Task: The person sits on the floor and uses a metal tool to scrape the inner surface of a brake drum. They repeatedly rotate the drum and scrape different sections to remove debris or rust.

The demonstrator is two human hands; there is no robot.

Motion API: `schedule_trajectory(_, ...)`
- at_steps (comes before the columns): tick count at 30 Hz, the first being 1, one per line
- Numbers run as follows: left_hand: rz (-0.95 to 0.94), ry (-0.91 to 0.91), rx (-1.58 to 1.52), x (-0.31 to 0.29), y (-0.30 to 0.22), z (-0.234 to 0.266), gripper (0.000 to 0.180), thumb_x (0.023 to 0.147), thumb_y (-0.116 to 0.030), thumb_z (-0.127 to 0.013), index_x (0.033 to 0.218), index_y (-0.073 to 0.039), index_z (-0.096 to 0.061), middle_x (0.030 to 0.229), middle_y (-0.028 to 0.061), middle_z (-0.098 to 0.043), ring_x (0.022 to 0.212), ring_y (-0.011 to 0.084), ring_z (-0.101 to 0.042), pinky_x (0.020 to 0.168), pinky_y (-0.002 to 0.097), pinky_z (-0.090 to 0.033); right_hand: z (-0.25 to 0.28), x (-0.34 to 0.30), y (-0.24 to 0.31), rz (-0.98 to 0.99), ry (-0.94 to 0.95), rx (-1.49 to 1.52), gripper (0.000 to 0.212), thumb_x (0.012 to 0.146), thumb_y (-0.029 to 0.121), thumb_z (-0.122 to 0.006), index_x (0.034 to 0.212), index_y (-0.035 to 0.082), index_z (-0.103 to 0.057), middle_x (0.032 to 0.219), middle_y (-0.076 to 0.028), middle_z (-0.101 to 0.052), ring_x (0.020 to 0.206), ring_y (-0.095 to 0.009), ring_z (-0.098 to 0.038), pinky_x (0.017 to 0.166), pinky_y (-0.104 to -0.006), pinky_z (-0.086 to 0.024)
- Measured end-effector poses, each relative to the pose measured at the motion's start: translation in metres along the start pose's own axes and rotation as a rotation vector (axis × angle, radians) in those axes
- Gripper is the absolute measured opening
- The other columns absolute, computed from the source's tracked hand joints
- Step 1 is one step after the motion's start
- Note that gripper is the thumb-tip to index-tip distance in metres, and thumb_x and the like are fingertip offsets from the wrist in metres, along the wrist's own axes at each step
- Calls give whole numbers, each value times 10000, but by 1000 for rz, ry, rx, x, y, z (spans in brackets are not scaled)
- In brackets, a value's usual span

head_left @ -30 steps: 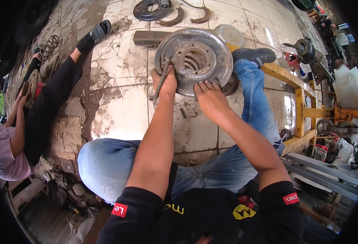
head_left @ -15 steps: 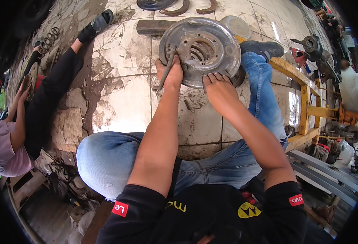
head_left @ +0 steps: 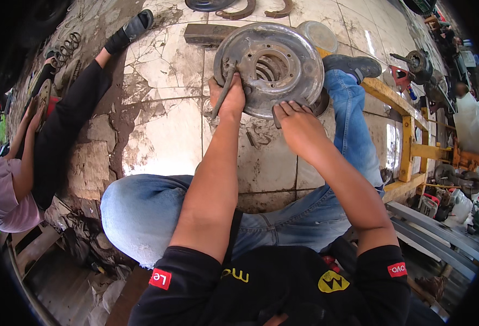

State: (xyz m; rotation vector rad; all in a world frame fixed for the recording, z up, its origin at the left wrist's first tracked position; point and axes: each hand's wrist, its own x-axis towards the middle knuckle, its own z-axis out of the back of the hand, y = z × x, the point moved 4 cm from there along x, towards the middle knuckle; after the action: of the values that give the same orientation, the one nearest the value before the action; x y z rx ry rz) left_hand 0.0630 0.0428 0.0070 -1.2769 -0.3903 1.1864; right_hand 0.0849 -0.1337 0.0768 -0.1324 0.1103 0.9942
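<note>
A round, dirty metal brake backing plate [head_left: 310, 70] is tilted up in front of me, with a central hole ringed by bolt holes. My left hand [head_left: 230, 99] is closed on its left edge. Beside those fingers a dark brake hose [head_left: 224, 98] hangs from the plate. At the lower right rim, my right hand [head_left: 300, 123] presses with bent fingers on a dark flat piece [head_left: 277, 117], whose kind I cannot make out. Through the plate's hole a coil spring [head_left: 262, 70] shows. Small metal bits [head_left: 257, 139] lie on the tiles below.
Behind the plate are a metal block [head_left: 207, 35], a round lid [head_left: 317, 36] and curved brake shoes [head_left: 278, 8]. A yellow frame [head_left: 408, 142] stands at right. Another person's outstretched leg [head_left: 82, 103] lies at left, near a loose coil spring [head_left: 67, 50].
My right hand has slid slightly right and down along the plate's rim. The hose's free end has shifted a little. My left hand keeps its hold.
</note>
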Motion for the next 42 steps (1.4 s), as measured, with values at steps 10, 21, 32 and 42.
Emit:
schedule_trajectory(10,-21,35,18,2,4,-6,532,802,-371,-711,1167,-3,-594,1150,220,-653,1098,362,-615,976,416,-447,-2,10,-1,-66,189,-21,409,864,28,-520,1268,-34,-541,1297,-195,-591,1246,-325,-544,1034,-431,-431)
schedule_trajectory(21,-44,36,45,-5,-3,-7,551,795,-376,-734,1185,-16,-585,1133,208,-666,1075,353,-631,955,398,-465,-6,-8,0,-24,140,8,404,900,42,-470,1293,-40,-520,1309,-212,-580,1229,-336,-558,1032,-398,-441)
schedule_trajectory(32,-93,4,53,-2,3,-9,503,802,-388,-716,1124,-30,-570,1074,218,-675,1017,376,-647,924,423,-485,-7,-2,-1,38,75,49,333,884,56,-501,1182,-58,-595,1203,-189,-648,1144,-332,-616,949,-435,-497)
schedule_trajectory(42,-78,-30,-53,4,7,-7,513,796,-357,-723,1128,2,-569,1085,223,-668,1042,374,-633,946,413,-466,37,0,-35,-84,239,244,438,839,-22,-535,1276,0,-567,1196,-203,-633,1138,-362,-594,955,-451,-481)
